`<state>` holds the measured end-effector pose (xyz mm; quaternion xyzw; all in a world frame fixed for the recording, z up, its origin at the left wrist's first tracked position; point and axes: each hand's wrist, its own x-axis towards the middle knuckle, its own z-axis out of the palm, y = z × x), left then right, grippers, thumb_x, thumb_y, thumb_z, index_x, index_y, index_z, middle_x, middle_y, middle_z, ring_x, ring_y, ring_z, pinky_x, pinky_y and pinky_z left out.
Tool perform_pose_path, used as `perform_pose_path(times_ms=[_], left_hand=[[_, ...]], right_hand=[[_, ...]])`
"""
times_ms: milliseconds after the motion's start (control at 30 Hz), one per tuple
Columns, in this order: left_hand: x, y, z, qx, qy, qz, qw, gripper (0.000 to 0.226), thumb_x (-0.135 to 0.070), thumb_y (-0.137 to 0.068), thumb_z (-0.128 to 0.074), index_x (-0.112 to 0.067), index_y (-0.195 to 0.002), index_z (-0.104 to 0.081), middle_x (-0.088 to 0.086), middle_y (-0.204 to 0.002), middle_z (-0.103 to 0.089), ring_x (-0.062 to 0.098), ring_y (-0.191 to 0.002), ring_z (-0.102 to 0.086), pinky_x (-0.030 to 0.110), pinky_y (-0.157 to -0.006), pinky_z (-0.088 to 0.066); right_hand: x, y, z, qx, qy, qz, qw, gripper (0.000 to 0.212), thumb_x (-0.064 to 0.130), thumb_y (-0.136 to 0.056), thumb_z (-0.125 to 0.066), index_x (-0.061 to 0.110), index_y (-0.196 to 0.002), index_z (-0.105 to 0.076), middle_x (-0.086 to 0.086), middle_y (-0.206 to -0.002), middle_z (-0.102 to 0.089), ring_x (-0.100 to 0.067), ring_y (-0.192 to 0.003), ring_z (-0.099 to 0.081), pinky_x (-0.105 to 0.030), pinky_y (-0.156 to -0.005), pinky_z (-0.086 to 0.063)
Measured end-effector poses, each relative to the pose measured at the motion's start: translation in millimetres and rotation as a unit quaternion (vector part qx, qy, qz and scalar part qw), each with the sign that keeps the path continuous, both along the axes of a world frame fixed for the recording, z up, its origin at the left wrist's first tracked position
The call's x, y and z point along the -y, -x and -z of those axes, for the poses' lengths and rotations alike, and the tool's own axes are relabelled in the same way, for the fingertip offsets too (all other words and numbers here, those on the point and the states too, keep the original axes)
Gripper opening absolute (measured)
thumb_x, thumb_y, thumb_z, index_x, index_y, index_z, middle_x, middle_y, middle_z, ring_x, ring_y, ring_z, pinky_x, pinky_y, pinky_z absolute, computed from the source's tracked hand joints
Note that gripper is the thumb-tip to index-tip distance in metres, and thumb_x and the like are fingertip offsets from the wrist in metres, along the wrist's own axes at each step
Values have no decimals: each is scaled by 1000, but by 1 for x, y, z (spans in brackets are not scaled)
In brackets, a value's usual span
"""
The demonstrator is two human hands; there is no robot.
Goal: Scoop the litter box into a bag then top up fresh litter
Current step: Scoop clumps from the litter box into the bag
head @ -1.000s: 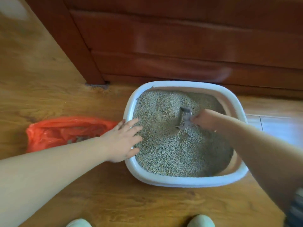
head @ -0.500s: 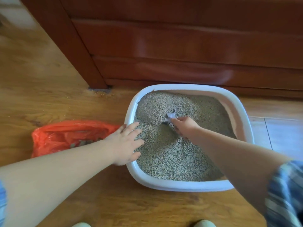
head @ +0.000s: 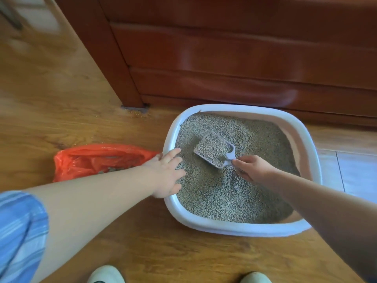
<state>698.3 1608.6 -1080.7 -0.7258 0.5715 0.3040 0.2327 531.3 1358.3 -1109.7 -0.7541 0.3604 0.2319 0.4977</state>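
A white litter box (head: 228,226) full of grey-green granules sits on the wood floor against a cabinet. My right hand (head: 252,168) grips the handle of a pale grey scoop (head: 214,150), which is lifted just above the litter and loaded with granules. My left hand (head: 166,173) rests flat on the box's left rim, fingers spread over the litter. An orange plastic bag (head: 91,160) lies open on the floor just left of the box, with some dark clumps inside.
A dark red wooden cabinet (head: 244,58) stands right behind the box, its leg at the upper left. Spilled granules dot the floor near that leg. My two shoes (head: 106,275) show at the bottom edge. Pale tiles lie to the right.
The scoop was buried in the litter; now it has come up, filled with granules, nearer the box's left side. My left hand has stayed on the rim.
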Motion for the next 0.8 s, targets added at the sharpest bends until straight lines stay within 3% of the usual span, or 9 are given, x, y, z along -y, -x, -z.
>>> perform_pose_path(times_ms=[200,600,800], left_hand=[[2,1,-2,-1,-16,-8,1000,58,-52,-102,-31,-29,-155,-27,10,-168,0,29,-150,26,59,-120,-14],[3,1,-3,3,-24,-5,1000,57,-50,-103,-29,-27,-155,-27,13,-167,0,30,-150,28,60,-118,-20],[2,1,-3,4,-23,-5,1000,58,-51,-103,-29,-27,-156,-26,12,-167,0,30,-150,28,60,-118,-21]], right_hand=[[8,-1,-4,-17,28,-53,998,41,45,-99,-55,15,-71,-59,-1,-55,-51,-16,-48,-41,-27,-53,-34],[16,0,-13,45,55,-104,992,43,39,-100,-56,16,-64,-54,4,-48,-50,-14,-45,-42,-26,-53,-34],[38,-9,-25,-14,119,-192,974,45,50,-96,-58,15,-66,-57,7,-50,-54,-11,-44,-44,-28,-55,-38]])
